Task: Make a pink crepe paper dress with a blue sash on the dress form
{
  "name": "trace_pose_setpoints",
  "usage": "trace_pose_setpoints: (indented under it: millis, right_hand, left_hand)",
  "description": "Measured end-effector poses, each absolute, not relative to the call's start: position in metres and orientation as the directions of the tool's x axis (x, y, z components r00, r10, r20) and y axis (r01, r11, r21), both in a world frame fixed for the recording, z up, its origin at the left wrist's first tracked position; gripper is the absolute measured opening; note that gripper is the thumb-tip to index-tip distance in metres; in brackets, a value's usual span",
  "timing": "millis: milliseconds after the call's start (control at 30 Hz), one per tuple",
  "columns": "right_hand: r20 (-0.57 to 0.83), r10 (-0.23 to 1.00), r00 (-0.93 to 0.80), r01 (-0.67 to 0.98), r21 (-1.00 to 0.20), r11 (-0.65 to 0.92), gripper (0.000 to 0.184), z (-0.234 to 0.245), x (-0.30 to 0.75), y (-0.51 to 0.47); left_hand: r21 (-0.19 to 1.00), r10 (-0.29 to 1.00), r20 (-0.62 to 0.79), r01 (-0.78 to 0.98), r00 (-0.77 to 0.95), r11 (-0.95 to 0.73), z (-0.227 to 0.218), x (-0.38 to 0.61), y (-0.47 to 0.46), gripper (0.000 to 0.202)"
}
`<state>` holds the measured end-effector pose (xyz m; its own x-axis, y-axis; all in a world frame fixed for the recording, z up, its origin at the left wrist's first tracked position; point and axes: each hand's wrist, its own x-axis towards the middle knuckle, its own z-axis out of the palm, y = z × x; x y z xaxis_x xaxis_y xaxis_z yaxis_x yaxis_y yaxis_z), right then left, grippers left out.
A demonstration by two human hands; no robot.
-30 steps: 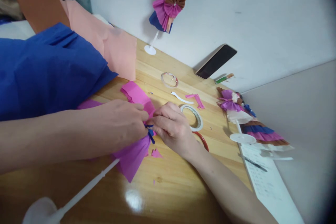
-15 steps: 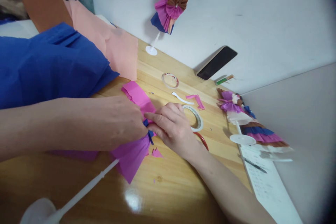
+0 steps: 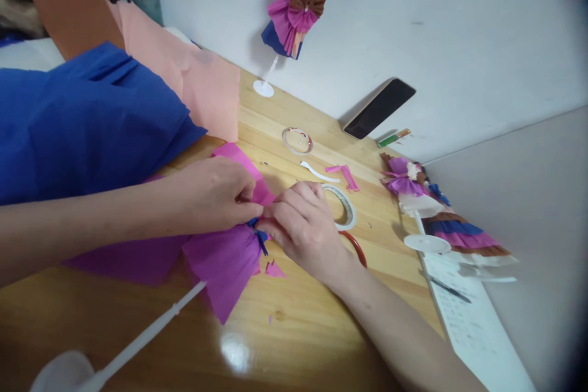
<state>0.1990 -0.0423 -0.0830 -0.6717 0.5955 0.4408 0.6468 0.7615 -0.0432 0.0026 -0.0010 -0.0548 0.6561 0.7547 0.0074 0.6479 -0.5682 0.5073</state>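
A purple crepe-paper skirt (image 3: pixel 225 263) gathers at a blue paper band (image 3: pixel 261 237), with a white plastic stand (image 3: pixel 156 324) coming out below it. My left hand (image 3: pixel 225 193) reaches across from the left, fingers closed and thumb tip pinching at the paper just above the band. My right hand (image 3: pixel 301 220) meets it from the other side, fingers curled, thumb and forefinger closed on the gathered paper at the band. What lies exactly between the fingertips is hidden. Behind the hands lies a pink paper strip (image 3: pixel 243 165).
Blue crepe paper (image 3: pixel 92 116) and a peach sheet (image 3: pixel 211 92) lie at left. A tape roll (image 3: pixel 351 211), red scissors handle (image 3: pixel 356 248), clear ring (image 3: pixel 285 141) and phone (image 3: pixel 381 107) are beyond. Paper figures stand by the wall (image 3: pixel 307 9) and at right (image 3: pixel 408 177).
My left hand has turned and drawn back slightly up and left, uncovering more of the skirt and band. My right hand stays nearly in place at the band.
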Motion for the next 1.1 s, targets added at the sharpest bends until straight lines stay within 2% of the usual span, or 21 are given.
trace_pose_setpoints:
  millis: [100,300,467,533,667,733,867,967,1100]
  right_hand:
    - [0.442,0.587,-0.678,0.649,-0.016,0.761,0.026,-0.084,0.198,-0.043]
    - [0.435,0.586,-0.684,0.649,-0.003,0.761,0.026,-0.083,0.197,-0.045]
    - [0.417,0.608,-0.676,0.666,-0.01,0.746,0.024,-0.083,0.2,-0.043]
    - [0.43,0.621,-0.655,0.672,-0.046,0.739,0.021,-0.081,0.202,-0.043]
    - [0.447,0.628,-0.637,0.604,-0.218,0.767,0.012,-0.076,0.204,-0.047]
    - [0.435,0.619,-0.653,0.565,-0.265,0.782,0.014,-0.074,0.202,-0.051]
    - [0.403,0.607,-0.685,0.546,-0.268,0.794,0.016,-0.075,0.2,-0.056]
    - [0.39,0.609,-0.69,0.55,-0.263,0.792,0.017,-0.076,0.2,-0.057]
    - [0.392,0.611,-0.688,0.55,-0.268,0.791,0.017,-0.077,0.201,-0.057]
  left_hand:
    - [0.518,0.769,-0.159,0.715,0.62,-0.469,-0.058,0.008,-0.005,0.031]
    - [0.5,0.775,-0.159,0.727,0.611,-0.47,-0.064,0.008,-0.011,0.021]
    - [0.562,0.753,-0.213,0.709,0.622,-0.426,-0.073,0.007,-0.005,0.023]
    - [0.563,0.755,-0.225,0.714,0.616,-0.416,-0.074,0.007,-0.003,0.023]
    - [0.561,0.753,-0.232,0.717,0.616,-0.414,-0.072,0.008,-0.003,0.023]
    - [0.561,0.757,-0.231,0.72,0.611,-0.409,-0.069,0.008,-0.004,0.023]
    - [0.574,0.763,-0.217,0.712,0.609,-0.404,-0.069,0.007,-0.002,0.027]
    - [0.628,0.756,-0.2,0.674,0.623,-0.389,-0.069,0.006,0.001,0.027]
    - [0.714,0.717,-0.308,0.65,0.625,-0.26,-0.067,0.004,0.004,0.024]
